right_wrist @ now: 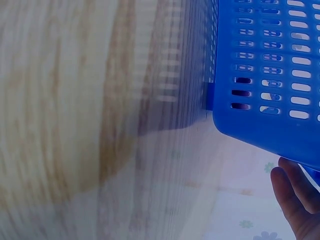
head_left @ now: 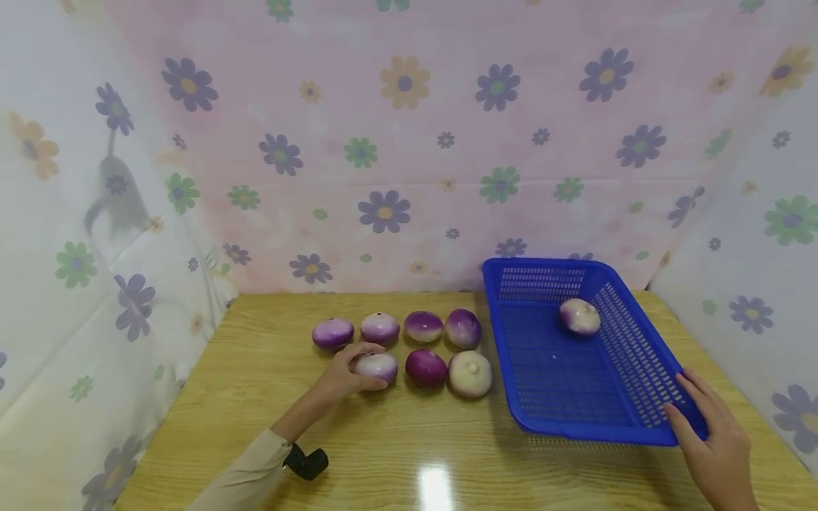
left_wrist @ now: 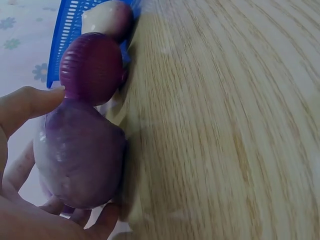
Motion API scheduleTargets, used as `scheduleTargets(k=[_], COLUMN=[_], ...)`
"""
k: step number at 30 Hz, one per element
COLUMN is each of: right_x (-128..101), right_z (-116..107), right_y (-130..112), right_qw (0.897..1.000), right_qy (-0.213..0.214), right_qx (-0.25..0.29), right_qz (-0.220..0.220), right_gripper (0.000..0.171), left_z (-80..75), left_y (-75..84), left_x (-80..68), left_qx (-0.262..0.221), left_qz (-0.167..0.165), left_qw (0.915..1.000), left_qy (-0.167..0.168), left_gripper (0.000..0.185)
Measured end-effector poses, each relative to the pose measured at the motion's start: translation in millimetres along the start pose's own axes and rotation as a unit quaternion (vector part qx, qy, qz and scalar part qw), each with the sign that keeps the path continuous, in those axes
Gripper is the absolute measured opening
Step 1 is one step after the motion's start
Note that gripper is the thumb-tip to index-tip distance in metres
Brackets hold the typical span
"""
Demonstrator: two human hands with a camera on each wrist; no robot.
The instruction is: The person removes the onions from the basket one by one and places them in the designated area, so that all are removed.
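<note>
My left hand is around a pale purple-and-white onion in the front row, its thumb and fingers on opposite sides. In the left wrist view this onion touches or nearly touches a dark red-purple onion. My right hand holds the near right corner of a blue plastic basket, thumb over the rim and fingers along the outer side. Inside the basket lies one white-and-purple onion. In the right wrist view, fingers show beside the basket's slotted wall.
Behind the front row stand several purple onions. A whitish onion sits at the front row's right end, near the basket. Below my left wrist hangs a black device. Flowered cloth encloses the wooden table at back and sides.
</note>
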State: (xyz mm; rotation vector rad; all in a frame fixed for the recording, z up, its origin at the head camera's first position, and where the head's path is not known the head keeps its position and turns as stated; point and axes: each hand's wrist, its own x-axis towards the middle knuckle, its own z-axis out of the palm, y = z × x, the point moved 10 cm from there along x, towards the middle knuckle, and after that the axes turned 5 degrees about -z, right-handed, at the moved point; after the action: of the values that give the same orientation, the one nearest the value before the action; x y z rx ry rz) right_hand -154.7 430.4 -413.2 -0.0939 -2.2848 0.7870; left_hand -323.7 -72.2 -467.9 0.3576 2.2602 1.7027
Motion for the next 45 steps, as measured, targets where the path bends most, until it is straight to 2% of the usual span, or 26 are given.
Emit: scheduleTargets(k=[5, 11, 19, 25, 33, 39, 45], right_x=[-1, 0, 0, -1, -1, -1, -1], right_z=[-1, 0, 1, 1, 0, 0, -1], right_y=[0, -2, -1, 1, 0, -1, -1], right_qw=[1.000, 1.000, 1.000, 1.000, 1.000, 1.000, 1.000], right_qy=[0.000, -0.004, -0.009, -0.012, -0.015, -0.021, -0.026], right_qx=[0.000, -0.001, -0.006, -0.010, -0.011, -0.011, -0.014], right_qz=[0.006, 0.000, 0.006, 0.011, 0.001, 0.000, -0.001], right_gripper=[0.051, 0.051, 0.051, 0.051, 0.052, 0.052, 0.053], left_z=[-5.0, -17.4, -20.7, -11.2, 9.7, 28.2, 48.7], left_y=[8.2, 22.3, 50.4, 69.3, 96.9, 115.8, 131.4], left_x=[-4.5, -6.8, -0.6, 9.4, 25.1, 37.0, 51.6], left_qx=[0.004, 0.009, 0.039, 0.048, 0.049, 0.061, 0.051], left_qz=[0.020, 0.031, 0.018, 0.007, 0.022, 0.049, 0.063], left_qw=[0.9998, 0.9994, 0.9987, 0.9988, 0.9983, 0.9961, 0.9950], left_qy=[-0.002, 0.012, 0.025, 0.009, -0.020, -0.041, -0.059], left_gripper=[0.051, 0.051, 0.047, 0.042, 0.039, 0.040, 0.039])
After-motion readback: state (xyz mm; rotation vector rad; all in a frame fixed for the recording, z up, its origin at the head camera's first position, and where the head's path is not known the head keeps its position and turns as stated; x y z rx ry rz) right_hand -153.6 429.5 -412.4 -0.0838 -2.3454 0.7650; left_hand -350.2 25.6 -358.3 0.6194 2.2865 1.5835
